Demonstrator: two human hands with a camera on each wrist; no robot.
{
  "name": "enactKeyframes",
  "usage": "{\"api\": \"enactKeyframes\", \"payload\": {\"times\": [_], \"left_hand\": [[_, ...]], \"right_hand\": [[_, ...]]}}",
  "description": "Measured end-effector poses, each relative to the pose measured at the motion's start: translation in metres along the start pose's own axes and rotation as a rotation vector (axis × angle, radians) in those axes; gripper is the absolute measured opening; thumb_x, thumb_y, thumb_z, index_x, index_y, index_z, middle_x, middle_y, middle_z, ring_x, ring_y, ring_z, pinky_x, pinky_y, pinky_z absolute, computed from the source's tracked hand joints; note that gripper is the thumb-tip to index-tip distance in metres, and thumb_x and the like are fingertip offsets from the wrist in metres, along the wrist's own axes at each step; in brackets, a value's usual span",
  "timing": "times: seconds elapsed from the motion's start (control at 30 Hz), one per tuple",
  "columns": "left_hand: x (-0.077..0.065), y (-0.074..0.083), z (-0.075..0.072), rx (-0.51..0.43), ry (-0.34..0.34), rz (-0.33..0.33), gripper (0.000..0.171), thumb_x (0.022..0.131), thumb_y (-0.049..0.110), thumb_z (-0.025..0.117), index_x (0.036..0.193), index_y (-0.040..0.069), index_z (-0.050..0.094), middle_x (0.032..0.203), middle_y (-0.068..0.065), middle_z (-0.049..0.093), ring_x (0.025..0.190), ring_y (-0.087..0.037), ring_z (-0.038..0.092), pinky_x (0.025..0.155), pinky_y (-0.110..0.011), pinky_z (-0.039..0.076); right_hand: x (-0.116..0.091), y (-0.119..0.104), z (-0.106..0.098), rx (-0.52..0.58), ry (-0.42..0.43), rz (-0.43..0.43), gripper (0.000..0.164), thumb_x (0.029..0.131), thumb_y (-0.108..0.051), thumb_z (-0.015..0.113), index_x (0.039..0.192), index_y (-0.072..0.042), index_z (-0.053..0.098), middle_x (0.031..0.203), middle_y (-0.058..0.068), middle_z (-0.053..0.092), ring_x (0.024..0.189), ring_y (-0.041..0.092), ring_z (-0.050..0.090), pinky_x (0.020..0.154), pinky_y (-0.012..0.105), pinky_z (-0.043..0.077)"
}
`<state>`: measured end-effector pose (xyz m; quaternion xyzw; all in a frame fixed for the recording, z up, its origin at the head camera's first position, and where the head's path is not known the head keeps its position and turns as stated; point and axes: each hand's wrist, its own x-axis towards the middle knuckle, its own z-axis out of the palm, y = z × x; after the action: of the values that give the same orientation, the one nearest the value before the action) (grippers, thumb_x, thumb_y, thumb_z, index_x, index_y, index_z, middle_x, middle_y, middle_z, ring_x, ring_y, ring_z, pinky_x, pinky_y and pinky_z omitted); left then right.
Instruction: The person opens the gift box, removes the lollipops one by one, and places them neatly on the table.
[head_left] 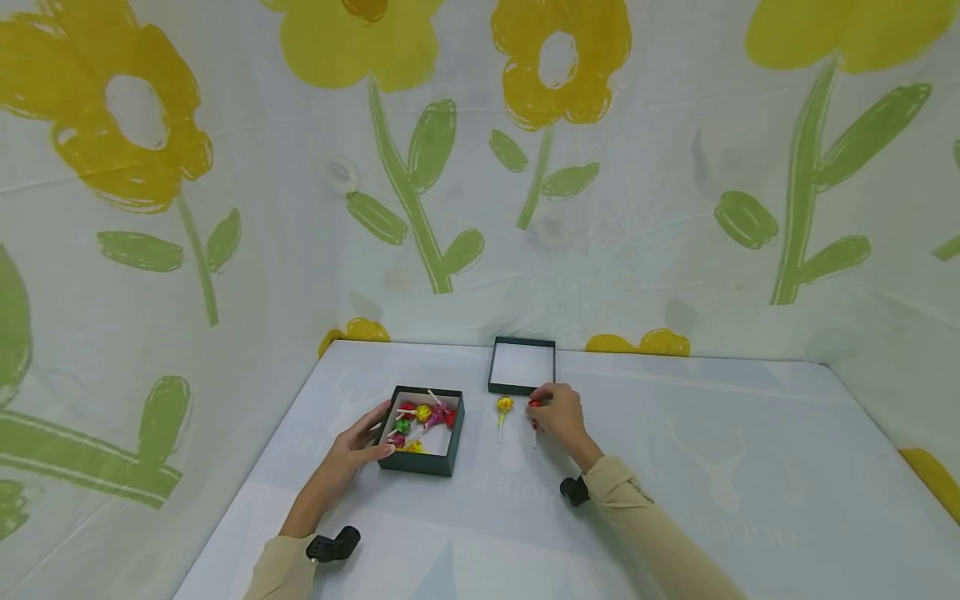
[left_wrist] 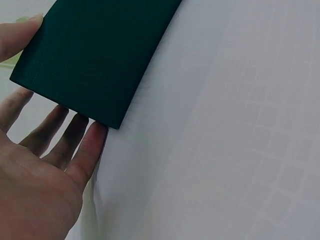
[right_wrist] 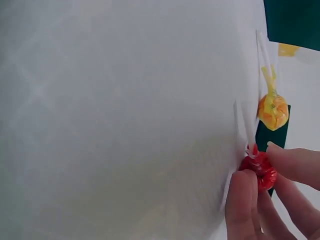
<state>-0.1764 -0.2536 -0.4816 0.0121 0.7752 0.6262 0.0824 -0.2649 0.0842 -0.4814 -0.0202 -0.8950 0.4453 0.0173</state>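
Note:
My left hand (head_left: pixel 351 450) holds the left side of a dark green box (head_left: pixel 416 467), thumb over its near left corner and fingers along the outer wall. In the left wrist view, the fingertips touch the edge of the box's green wall (left_wrist: pixel 100 55). Inside lie several wrapped lollipops (head_left: pixel 423 413) in red, yellow, green and pink. My right hand (head_left: pixel 561 412) pinches the head of a red lollipop (right_wrist: pixel 264 172) between thumb and fingers, its white stick pointing toward me. Left of it, a yellow lollipop (head_left: pixel 505 405) lies on the table, stick toward me.
Behind the lollipops, near the table's far edge, lies the box lid (head_left: pixel 522 389), a shallow dark green tray with a white inside. The table (head_left: pixel 675 500) has a pale cover. A white curtain (head_left: pixel 637 250) with yellow flowers stands behind and to the left.

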Motion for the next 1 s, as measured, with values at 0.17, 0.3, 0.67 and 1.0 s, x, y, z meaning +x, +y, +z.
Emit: {"api": "enactKeyframes", "payload": {"times": [0.17, 0.3, 0.67, 1.0], "left_hand": [[0.000, -0.002, -0.001, -0.008, 0.001, -0.002, 0.067, 0.087, 0.021, 0.067, 0.146, 0.026, 0.036, 0.156, -0.004, 0.019, 0.141, -0.037, 0.015, 0.109, -0.057, 0.017], [0.001, -0.003, -0.001, -0.014, 0.001, 0.008, 0.066, 0.087, 0.020, 0.066, 0.146, 0.026, 0.036, 0.156, -0.005, 0.019, 0.141, -0.037, 0.015, 0.109, -0.057, 0.016], [-0.001, -0.001, -0.002, -0.021, -0.002, -0.002, 0.066, 0.088, 0.021, 0.066, 0.146, 0.026, 0.035, 0.156, -0.004, 0.019, 0.142, -0.037, 0.013, 0.110, -0.057, 0.015], [0.002, -0.001, -0.002, -0.025, -0.011, 0.005, 0.069, 0.087, 0.021, 0.067, 0.147, 0.026, 0.034, 0.156, -0.004, 0.019, 0.141, -0.036, 0.015, 0.110, -0.056, 0.016]], "right_hand": [[0.001, -0.002, -0.004, -0.034, 0.004, -0.013, 0.014, 0.074, -0.008, 0.078, 0.086, -0.004, 0.072, 0.085, 0.007, 0.065, 0.081, 0.022, 0.056, 0.070, 0.033, 0.052], [0.003, -0.006, -0.011, -0.019, -0.004, -0.036, 0.016, 0.075, -0.008, 0.078, 0.088, -0.002, 0.071, 0.084, 0.007, 0.065, 0.080, 0.023, 0.057, 0.074, 0.037, 0.052], [0.007, -0.025, -0.022, 0.104, -0.119, -0.092, 0.020, 0.077, -0.012, 0.078, 0.093, -0.005, 0.069, 0.093, 0.006, 0.064, 0.079, 0.021, 0.056, 0.068, 0.029, 0.052], [0.001, -0.052, -0.020, 0.209, -0.285, -0.117, 0.025, 0.078, -0.011, 0.077, 0.099, -0.001, 0.068, 0.096, 0.007, 0.065, 0.075, 0.019, 0.057, 0.061, 0.038, 0.054]]}}
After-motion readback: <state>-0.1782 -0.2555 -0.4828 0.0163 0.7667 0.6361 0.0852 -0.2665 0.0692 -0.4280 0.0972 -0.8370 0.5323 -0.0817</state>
